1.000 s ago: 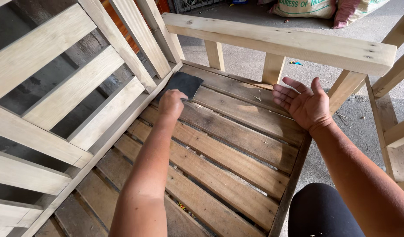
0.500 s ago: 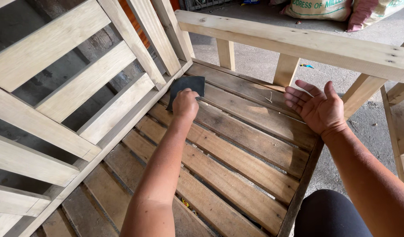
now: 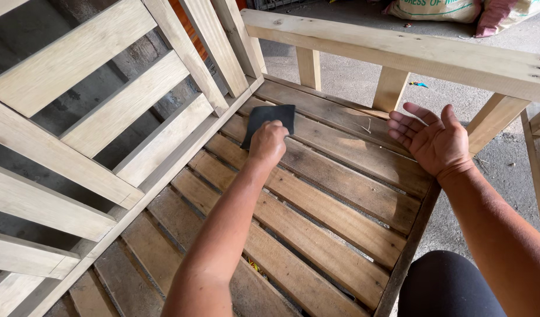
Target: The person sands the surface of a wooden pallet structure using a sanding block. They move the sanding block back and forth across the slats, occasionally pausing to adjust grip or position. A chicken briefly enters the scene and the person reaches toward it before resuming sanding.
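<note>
Fingers (image 3: 270,130) of left hand (image 3: 267,142) pressed together on dark sandpaper (image 3: 271,119) against seat slats (image 3: 334,188), right hand (image 3: 435,141) spread open, palm up, beside armrest (image 3: 399,50)

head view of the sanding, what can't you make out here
- Near part of the sandpaper: covered by the left hand, so the grip is hidden.
- Right hand: palm faces up, so its contact with the seat slats is unseen.
- Sacks: cut off by the top edge.
- Bench legs: hidden below the seat.
</note>
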The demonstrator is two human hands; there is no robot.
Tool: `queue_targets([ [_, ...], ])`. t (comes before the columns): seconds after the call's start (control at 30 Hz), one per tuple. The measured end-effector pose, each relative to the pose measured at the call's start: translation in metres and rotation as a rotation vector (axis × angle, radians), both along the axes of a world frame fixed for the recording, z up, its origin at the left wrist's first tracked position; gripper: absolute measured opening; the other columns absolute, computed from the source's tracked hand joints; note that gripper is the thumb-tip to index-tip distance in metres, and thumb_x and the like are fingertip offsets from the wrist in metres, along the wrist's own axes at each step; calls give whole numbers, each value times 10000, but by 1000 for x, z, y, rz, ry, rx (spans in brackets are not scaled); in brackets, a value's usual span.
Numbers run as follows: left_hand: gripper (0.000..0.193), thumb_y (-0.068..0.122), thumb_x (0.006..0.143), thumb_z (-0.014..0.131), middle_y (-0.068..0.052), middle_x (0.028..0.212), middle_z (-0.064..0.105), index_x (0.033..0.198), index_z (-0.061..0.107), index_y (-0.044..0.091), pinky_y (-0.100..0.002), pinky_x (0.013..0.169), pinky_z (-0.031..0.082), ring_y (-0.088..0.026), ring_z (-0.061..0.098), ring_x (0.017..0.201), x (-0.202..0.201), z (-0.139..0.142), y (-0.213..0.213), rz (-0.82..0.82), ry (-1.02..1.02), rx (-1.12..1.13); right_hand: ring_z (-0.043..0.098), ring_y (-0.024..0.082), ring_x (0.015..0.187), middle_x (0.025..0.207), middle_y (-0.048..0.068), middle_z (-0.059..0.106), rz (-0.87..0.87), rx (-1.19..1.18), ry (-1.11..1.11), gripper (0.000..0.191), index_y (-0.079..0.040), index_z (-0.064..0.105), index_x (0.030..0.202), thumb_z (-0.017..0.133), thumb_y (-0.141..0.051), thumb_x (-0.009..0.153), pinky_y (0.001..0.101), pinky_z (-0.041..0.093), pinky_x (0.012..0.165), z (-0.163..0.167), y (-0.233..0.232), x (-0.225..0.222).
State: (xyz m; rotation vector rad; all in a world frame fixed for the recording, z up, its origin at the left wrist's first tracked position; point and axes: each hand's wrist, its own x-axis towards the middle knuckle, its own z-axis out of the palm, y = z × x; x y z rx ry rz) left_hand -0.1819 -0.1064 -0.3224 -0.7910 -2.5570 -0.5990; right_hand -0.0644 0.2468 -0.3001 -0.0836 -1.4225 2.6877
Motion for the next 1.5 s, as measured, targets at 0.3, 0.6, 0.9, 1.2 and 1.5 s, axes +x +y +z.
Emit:
queue_targets([
  [0.3,265,-131,817,621,-115,944,719,904,799,45,-407,906,570,-301,677,976,0,2,-1,-40,72,15,545,370,1394,1421,249,590,1,20,10,781,-6,541,1421,115,-584,1115,515,404,1226,0,4,0],
  [0.6,227,-81,864,629,-112,937,710,892,806,58,-398,905,565,-278,684,959,8,7,-3,-67,-77,-21,539,375,1396,1419,250,586,8,20,11,767,-4,539,1415,122,-574,1116,521,400,1224,2,9,1],
  [0.9,279,-117,846,604,-106,966,715,922,801,66,-390,949,568,-267,683,1001,2,6,3,-81,-79,-67,531,371,1398,1427,253,569,0,40,11,758,-7,525,1415,122,-572,1110,513,403,1219,6,11,4],
  [1.2,217,-24,867,653,-129,1054,714,977,800,91,-426,913,551,-322,679,1029,-13,22,-7,159,-126,-73,529,376,1403,1435,255,566,5,28,10,757,-3,526,1418,114,-561,1114,519,401,1220,7,13,3],
  [1.5,121,87,875,708,-117,1018,742,948,801,110,-430,878,557,-323,706,980,-10,9,9,97,-149,85,519,381,1406,1436,257,565,24,6,-1,768,-10,520,1426,106,-572,1107,521,391,1223,5,18,-5],
])
